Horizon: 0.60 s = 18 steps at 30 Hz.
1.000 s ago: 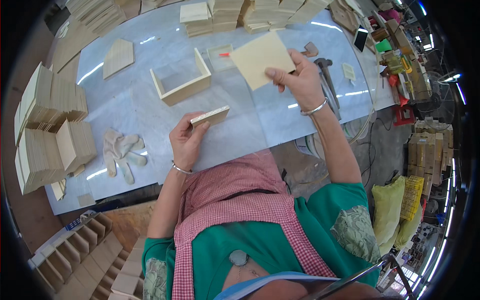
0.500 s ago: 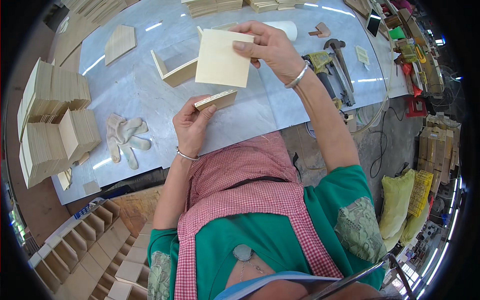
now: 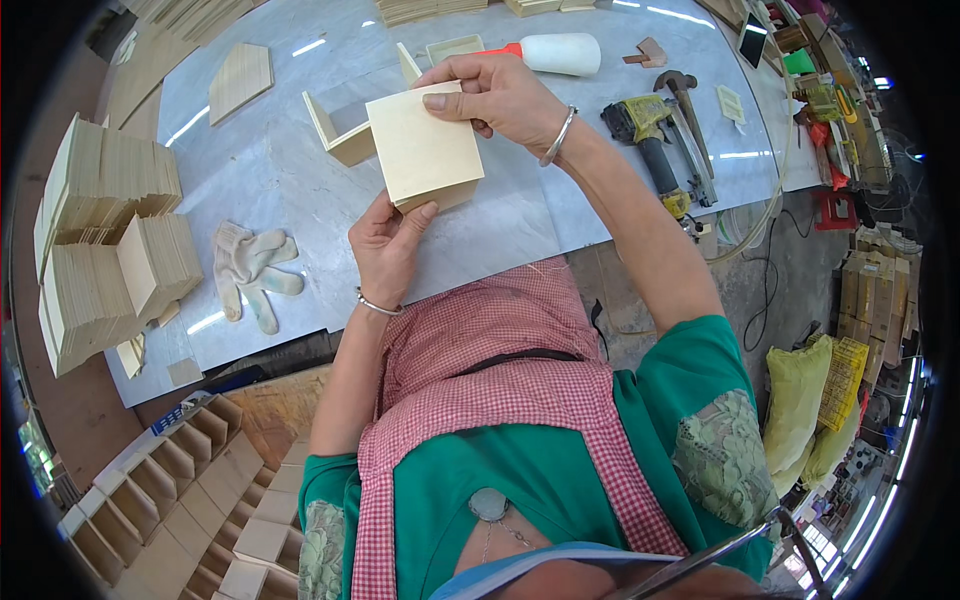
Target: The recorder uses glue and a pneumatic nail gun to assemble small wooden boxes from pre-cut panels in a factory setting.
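The right hand (image 3: 500,95) is gripping the top edge of a square wood panel (image 3: 422,148), with the thumb lying flat on the front face and the other fingers curled behind it. The left hand (image 3: 388,245) is closed on a narrow wood strip (image 3: 440,197) under the panel, its thumb pressing up on the front of the strip near the panel's lower edge. The panel is standing on the strip, and both pieces are being held together above the near part of the table (image 3: 300,170), in front of the person's chest.

Just behind the panel, a half-built wooden frame (image 3: 345,135) is lying on the table. A white glue bottle (image 3: 555,52) with a red tip is lying further back, close to the right hand. To the right of the right forearm, a nail gun (image 3: 655,150) and a hammer (image 3: 690,110) are resting near each other. To the left of the left hand, a pair of white gloves (image 3: 250,270) is lying flat. Stacks of wood panels (image 3: 110,240) are standing at the left edge of the table.
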Available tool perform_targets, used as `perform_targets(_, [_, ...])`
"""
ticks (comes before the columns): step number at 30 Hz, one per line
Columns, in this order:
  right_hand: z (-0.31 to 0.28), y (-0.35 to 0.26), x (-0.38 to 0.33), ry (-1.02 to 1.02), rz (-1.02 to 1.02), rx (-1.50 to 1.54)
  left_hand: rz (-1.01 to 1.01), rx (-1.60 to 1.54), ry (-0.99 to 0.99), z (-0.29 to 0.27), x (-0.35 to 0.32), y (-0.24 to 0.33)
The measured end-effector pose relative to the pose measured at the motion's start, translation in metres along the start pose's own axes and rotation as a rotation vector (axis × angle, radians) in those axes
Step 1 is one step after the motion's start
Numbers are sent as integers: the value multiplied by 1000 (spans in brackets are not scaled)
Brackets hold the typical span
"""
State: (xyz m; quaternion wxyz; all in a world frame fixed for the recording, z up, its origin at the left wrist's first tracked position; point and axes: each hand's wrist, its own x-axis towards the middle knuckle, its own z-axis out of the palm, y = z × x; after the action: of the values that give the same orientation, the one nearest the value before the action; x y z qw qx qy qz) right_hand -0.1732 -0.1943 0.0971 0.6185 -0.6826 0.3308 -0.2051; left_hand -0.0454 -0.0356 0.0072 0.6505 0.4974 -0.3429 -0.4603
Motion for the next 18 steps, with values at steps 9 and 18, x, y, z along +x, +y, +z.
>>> perform_targets(9, [2,9,8,-37,-49,-69,-11,1,-8,-2,-1,-3])
perform_targets(18, [2,17,10,-31,-17,-43,393,315,40,-5,7,33])
